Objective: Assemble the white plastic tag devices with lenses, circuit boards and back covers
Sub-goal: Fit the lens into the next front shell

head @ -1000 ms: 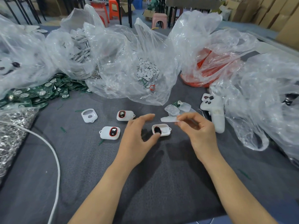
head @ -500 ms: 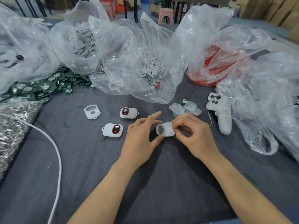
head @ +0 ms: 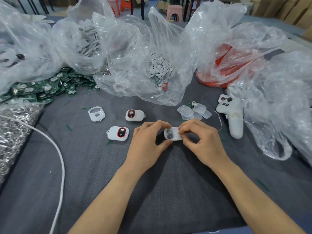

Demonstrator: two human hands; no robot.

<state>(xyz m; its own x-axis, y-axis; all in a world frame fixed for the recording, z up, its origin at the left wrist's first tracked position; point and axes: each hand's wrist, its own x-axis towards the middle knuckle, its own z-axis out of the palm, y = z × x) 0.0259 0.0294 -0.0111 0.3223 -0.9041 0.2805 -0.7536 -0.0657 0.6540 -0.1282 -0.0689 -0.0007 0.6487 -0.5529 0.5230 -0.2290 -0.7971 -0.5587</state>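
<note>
- Just above the grey mat [head: 152, 191], near its middle, the white tag device [head: 173, 134] is held between both hands, with a dark round spot showing on its upper face.
- The left hand [head: 148, 141] pinches the device's left end, thumb underneath and fingers curled over the top.
- The right hand [head: 200, 141] grips the right end, its fingertips bent tightly onto the upper face.
- Two finished tags [head: 118, 133] with red-ringed dark lenses lie just left of the left hand. An empty white shell [head: 96, 114] lies further left.
- A small pile of clear covers [head: 194, 111] sits just beyond the right hand, with a green board peeking out among them.
- To the right, a white handle-shaped unit [head: 233, 115] with dark buttons lies against a crumpled clear bag.
- Further back stand a bag of white discs [head: 160, 66] and a bag of red parts [head: 233, 70].
- At the far left are a heap of green circuit boards [head: 42, 88], a bag of silver metal bits [head: 13, 129] and a white cable [head: 57, 149].
</note>
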